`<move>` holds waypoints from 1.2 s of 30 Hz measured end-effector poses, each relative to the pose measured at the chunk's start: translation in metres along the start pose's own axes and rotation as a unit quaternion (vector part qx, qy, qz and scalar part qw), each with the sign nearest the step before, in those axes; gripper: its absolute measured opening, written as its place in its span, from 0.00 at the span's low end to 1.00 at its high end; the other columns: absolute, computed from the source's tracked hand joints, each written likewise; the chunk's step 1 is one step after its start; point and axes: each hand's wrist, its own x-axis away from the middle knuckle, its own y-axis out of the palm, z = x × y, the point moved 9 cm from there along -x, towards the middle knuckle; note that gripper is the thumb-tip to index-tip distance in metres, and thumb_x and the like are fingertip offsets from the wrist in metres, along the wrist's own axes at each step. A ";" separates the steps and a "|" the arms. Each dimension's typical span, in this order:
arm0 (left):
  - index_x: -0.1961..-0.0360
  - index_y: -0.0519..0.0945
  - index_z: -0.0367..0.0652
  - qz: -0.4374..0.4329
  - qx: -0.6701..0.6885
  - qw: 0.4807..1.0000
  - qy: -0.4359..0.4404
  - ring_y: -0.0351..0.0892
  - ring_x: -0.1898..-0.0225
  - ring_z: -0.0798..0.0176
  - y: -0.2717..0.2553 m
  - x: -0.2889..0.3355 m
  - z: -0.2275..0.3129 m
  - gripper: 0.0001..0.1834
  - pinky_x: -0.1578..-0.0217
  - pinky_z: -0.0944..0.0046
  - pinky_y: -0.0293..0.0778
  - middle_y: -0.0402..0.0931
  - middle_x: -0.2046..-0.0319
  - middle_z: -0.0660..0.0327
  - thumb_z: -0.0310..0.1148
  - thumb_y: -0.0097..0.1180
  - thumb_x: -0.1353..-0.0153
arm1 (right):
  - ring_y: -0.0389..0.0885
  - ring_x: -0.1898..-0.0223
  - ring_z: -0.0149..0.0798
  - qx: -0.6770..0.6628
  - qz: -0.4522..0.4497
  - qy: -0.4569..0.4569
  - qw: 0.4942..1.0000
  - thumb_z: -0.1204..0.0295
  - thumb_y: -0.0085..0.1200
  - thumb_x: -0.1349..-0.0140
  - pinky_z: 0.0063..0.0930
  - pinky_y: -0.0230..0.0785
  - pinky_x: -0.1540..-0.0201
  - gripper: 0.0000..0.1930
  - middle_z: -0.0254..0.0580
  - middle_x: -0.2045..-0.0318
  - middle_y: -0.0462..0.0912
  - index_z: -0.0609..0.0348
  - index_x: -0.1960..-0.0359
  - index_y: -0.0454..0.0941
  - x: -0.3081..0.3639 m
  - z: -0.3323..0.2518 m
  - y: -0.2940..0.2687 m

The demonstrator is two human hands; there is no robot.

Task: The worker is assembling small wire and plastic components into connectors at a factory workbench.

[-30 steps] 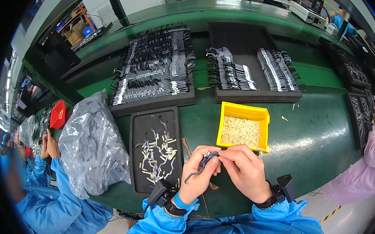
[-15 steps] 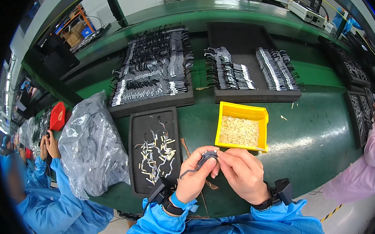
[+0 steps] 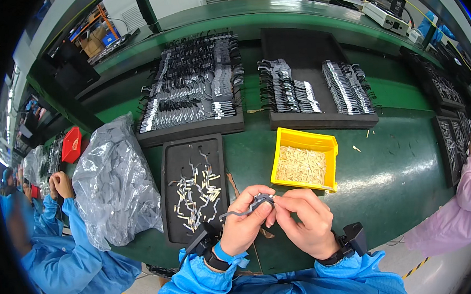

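Note:
A thin, bent grey strip-like part [image 3: 233, 214] is pinched between the thumb and fingers of my left hand [image 3: 240, 228], its free end sticking out to the left. At its other end the fingertips of my right hand [image 3: 307, 218] press together. Something small and pale shows between the two hands, too covered to make out. Just beyond my right hand stands a yellow bin [image 3: 330, 161] with many small pale pieces [image 3: 301, 165] in it. Beside my left hand lies a black tray [image 3: 170, 206] holding scattered bent grey parts and pale pieces.
Two large black foam trays [image 3: 191, 133] [image 3: 324, 120] with rows of grey parts stand at the back. A clear plastic bag [image 3: 115, 182] of grey parts sits on the left. Co-workers in blue [image 3: 74, 256] and pink [image 3: 458, 208] work at either side.
The grey part has turned slightly in my left hand, its free end now farther left and a bit higher. At the left, the co-worker's hands have come closer together.

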 end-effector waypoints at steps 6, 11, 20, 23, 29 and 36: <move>0.54 0.70 0.36 -0.021 -0.002 1.000 0.006 0.66 0.74 0.73 0.003 -0.001 0.003 0.11 0.72 0.74 0.63 0.69 0.74 0.65 0.23 0.48 0.38 | 0.80 0.74 0.38 -0.059 -0.005 0.029 0.998 0.83 0.59 0.54 0.25 0.73 0.72 0.09 0.42 0.71 0.77 0.63 0.68 0.78 -0.002 0.004 -0.002; 0.56 0.70 0.35 -0.041 -0.006 0.999 0.026 0.66 0.73 0.72 0.006 -0.002 0.007 0.09 0.72 0.73 0.64 0.66 0.70 0.63 0.22 0.47 0.39 | 0.79 0.74 0.36 -0.073 -0.008 0.041 0.996 0.85 0.59 0.54 0.23 0.72 0.72 0.09 0.43 0.72 0.78 0.65 0.69 0.78 -0.001 0.003 -0.003; 0.58 0.70 0.35 -0.058 -0.040 0.997 0.045 0.66 0.72 0.72 0.006 0.002 0.012 0.09 0.70 0.73 0.64 0.63 0.68 0.62 0.20 0.46 0.40 | 0.78 0.72 0.35 -0.100 -0.042 0.067 0.992 0.86 0.59 0.55 0.23 0.71 0.69 0.09 0.43 0.73 0.78 0.64 0.70 0.79 -0.003 0.003 -0.001; 0.58 0.70 0.36 -0.063 -0.042 0.996 0.042 0.65 0.72 0.72 0.008 0.002 0.012 0.09 0.71 0.73 0.63 0.61 0.69 0.63 0.20 0.46 0.40 | 0.78 0.72 0.35 -0.097 -0.039 0.065 0.992 0.85 0.59 0.55 0.23 0.70 0.69 0.09 0.43 0.73 0.78 0.64 0.70 0.79 -0.003 0.002 -0.001; 0.58 0.70 0.36 -0.061 -0.074 0.994 0.052 0.65 0.72 0.72 0.009 0.000 0.018 0.08 0.71 0.73 0.62 0.60 0.69 0.64 0.20 0.46 0.40 | 0.78 0.72 0.35 -0.089 -0.044 0.050 0.994 0.85 0.59 0.55 0.23 0.70 0.69 0.09 0.43 0.74 0.78 0.64 0.70 0.79 -0.006 0.003 0.000; 0.60 0.70 0.36 -0.071 -0.045 0.995 0.060 0.65 0.73 0.72 0.010 0.002 0.013 0.07 0.72 0.73 0.61 0.60 0.68 0.63 0.21 0.47 0.40 | 0.78 0.70 0.36 -0.114 -0.057 0.075 0.989 0.85 0.59 0.54 0.24 0.70 0.68 0.09 0.43 0.73 0.78 0.64 0.69 0.78 -0.001 0.006 0.003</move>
